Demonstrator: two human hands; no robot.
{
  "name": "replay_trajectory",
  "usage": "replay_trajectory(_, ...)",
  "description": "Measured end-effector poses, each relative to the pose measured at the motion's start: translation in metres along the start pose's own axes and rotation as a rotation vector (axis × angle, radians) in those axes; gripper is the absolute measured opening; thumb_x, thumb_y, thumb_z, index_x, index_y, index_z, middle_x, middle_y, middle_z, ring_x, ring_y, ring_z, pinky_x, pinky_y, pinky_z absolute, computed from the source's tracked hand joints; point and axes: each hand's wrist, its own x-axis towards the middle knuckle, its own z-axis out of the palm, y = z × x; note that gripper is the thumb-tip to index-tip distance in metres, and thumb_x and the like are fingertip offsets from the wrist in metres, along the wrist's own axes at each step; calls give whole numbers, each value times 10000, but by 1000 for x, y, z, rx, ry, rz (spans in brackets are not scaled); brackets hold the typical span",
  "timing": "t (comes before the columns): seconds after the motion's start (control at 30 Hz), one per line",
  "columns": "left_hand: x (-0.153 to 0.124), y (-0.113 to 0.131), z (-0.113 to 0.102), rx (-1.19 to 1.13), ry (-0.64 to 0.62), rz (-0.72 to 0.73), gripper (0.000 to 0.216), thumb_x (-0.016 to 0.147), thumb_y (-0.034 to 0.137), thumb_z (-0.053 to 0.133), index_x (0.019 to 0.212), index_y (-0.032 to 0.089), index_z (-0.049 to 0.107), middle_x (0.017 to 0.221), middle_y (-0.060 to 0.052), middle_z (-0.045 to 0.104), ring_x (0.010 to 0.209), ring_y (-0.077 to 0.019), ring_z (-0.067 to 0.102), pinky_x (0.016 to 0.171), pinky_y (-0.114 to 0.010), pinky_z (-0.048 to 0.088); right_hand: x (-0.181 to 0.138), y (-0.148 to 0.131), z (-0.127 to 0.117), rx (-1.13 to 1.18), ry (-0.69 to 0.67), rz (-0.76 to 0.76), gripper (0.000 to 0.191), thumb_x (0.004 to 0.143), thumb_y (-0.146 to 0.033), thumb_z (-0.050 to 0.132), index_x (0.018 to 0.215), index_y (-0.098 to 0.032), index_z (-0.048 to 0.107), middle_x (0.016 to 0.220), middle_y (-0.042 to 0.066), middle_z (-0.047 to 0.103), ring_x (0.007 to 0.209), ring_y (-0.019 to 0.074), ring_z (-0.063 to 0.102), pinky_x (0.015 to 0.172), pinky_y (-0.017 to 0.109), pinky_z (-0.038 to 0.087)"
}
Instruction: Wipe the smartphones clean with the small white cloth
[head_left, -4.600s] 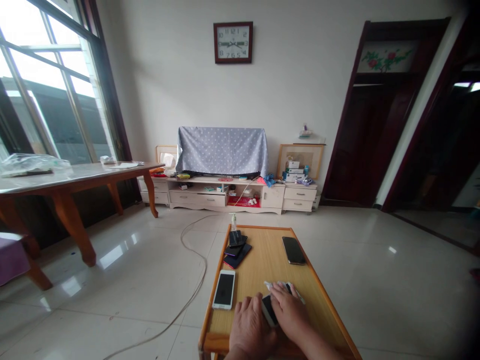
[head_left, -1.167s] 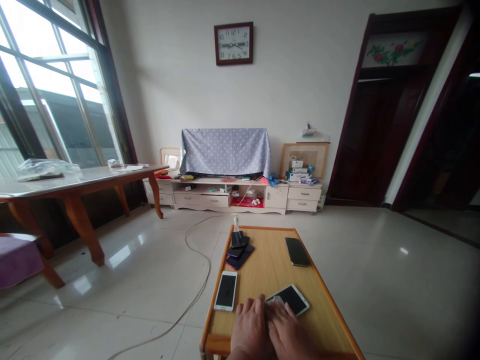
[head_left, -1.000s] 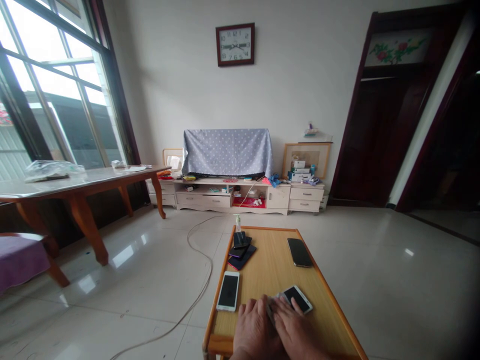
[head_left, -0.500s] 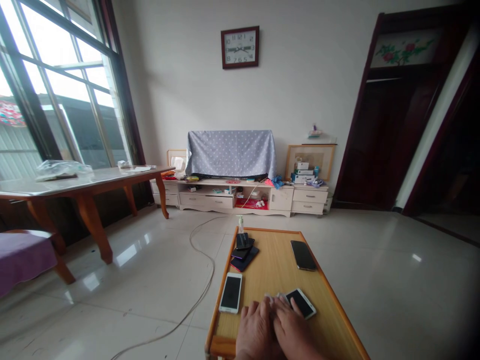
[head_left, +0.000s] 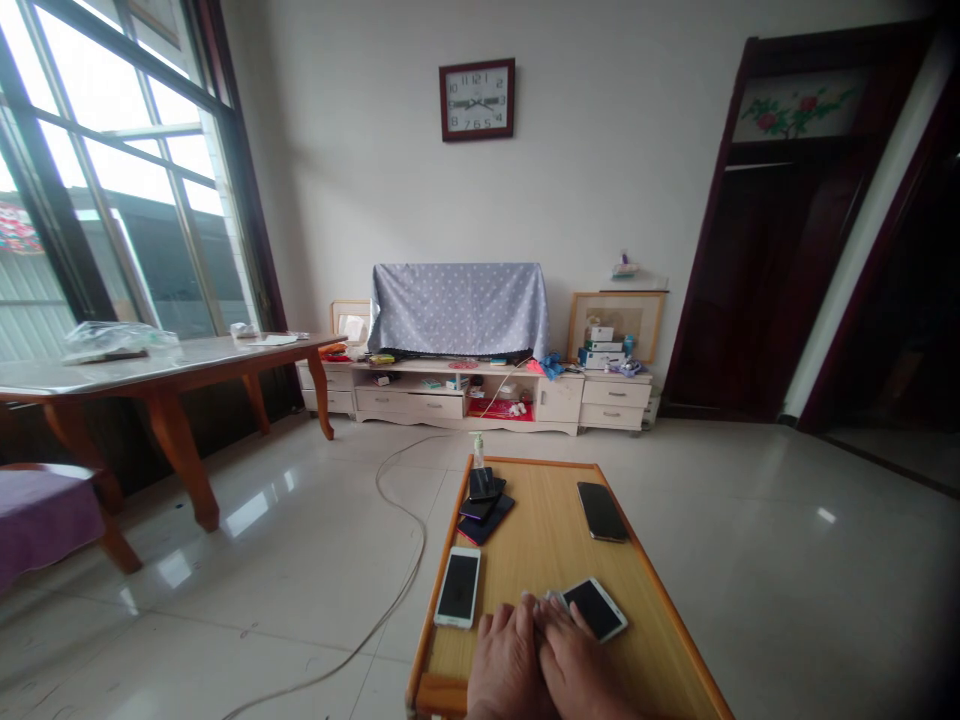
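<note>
Side by side at the near end of the small wooden table [head_left: 544, 550], my left hand [head_left: 504, 655] and my right hand [head_left: 576, 655] touch each other. The fingers of both are bent and pressed together over a thin whitish thing, mostly hidden, whose kind I cannot make out. A white phone with a dark screen [head_left: 596, 608] lies tilted beside my right hand, whose thumb is at its near edge. Another white phone [head_left: 458, 588] rests at the table's left edge, ahead of my left hand.
Dark phones [head_left: 487, 522] are stacked at the far left, by a pump bottle [head_left: 478, 450]. One black phone [head_left: 602, 512] lies at the far right. A cable [head_left: 420, 540] runs across the floor. A larger table [head_left: 247, 350] stands left, a low cabinet [head_left: 409, 402] ahead.
The view has shifted slightly. My fingers have moved a little over the whitish thing, and less of it shows now. The phones lie as before.
</note>
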Motion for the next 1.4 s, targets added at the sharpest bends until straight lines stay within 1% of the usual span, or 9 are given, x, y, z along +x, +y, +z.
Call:
replay_trajectory(0.17, -2, 5, -2, 14, 59, -32, 718, 701, 494, 618, 1360, 223, 524, 1236, -96, 669, 1168, -310, 536, 1035, -441, 326, 2, 48, -19, -104, 164, 136, 533, 1021, -320, 291, 1472, -170, 533, 1526, 96, 499, 1471, 287, 385, 1240, 545, 225)
replay_trajectory(0.27, -2, 7, -4, 28, 46, -24, 681, 681, 443, 626, 1321, 228, 536, 1199, -82, 675, 1164, -298, 537, 1029, -424, 330, -5, 72, -12, -186, 224, 209, 549, 1017, -334, 295, 1454, -120, 549, 1508, 146, 508, 1457, 324, 402, 1222, 581, 252)
replay_trajectory(0.37, -2, 8, -6, 27, 46, -26, 617, 716, 487, 610, 1279, 240, 554, 1173, -75, 682, 1154, -297, 543, 1007, -423, 343, -23, 76, 14, -192, 220, 154, 510, 997, -355, 375, 1415, -174, 603, 1490, 127, 523, 1421, 359, 446, 1191, 611, 313)
replay_trajectory(0.5, -3, 13, -9, 34, 34, -44, 582, 709, 498, 620, 1235, 253, 573, 1135, -65, 689, 1150, -303, 544, 1002, -428, 348, -49, 69, 39, -101, 113, -23, 452, 980, -384, 459, 1392, -303, 627, 1478, 60, 526, 1381, 358, 491, 1150, 578, 408)
replay_trajectory(0.6, -4, 16, -9, 38, 55, -31, 555, 714, 448, 606, 1234, 257, 578, 1128, -68, 689, 1142, -300, 550, 999, -428, 348, -57, 66, 26, -61, 83, 15, 470, 999, -376, 418, 1436, -313, 579, 1515, 34, 484, 1421, 332, 440, 1192, 564, 352)
replay_trajectory(0.77, -5, 17, -5, 37, 93, 4, 630, 656, 375, 635, 1271, 253, 568, 1177, -61, 680, 1164, -299, 538, 1008, -423, 335, -50, 69, -19, -91, 170, 237, 533, 1011, -345, 328, 1472, -182, 540, 1541, 85, 467, 1470, 323, 379, 1234, 574, 242)
replay_trajectory(0.9, -3, 14, -1, 48, 111, 23, 576, 663, 355, 633, 1231, 268, 590, 1163, -49, 685, 1153, -287, 540, 993, -415, 329, -43, 77, -31, -70, 197, 259, 521, 995, -337, 355, 1447, -198, 570, 1513, 70, 520, 1449, 302, 421, 1243, 536, 235)
replay_trajectory(1.2, 5, 13, 8, 70, 118, 33, 609, 679, 436, 690, 1252, 245, 611, 1192, -72, 692, 1170, -292, 550, 1011, -420, 335, -37, 86, -29, 237, 328, 339, 519, 950, -354, 403, 1372, -154, 629, 1484, 119, 556, 1416, 271, 472, 1157, 392, 393)
replay_trajectory(1.4, 2, 16, 10, 121, 124, 58, 495, 775, 400, 638, 1246, 248, 638, 1307, -62, 680, 1224, -267, 572, 1040, -416, 386, -29, 92, -50, 489, 382, 434, 435, 905, -388, 458, 1225, -222, 703, 1213, 103, 738, 1141, 271, 684, 976, 373, 511)
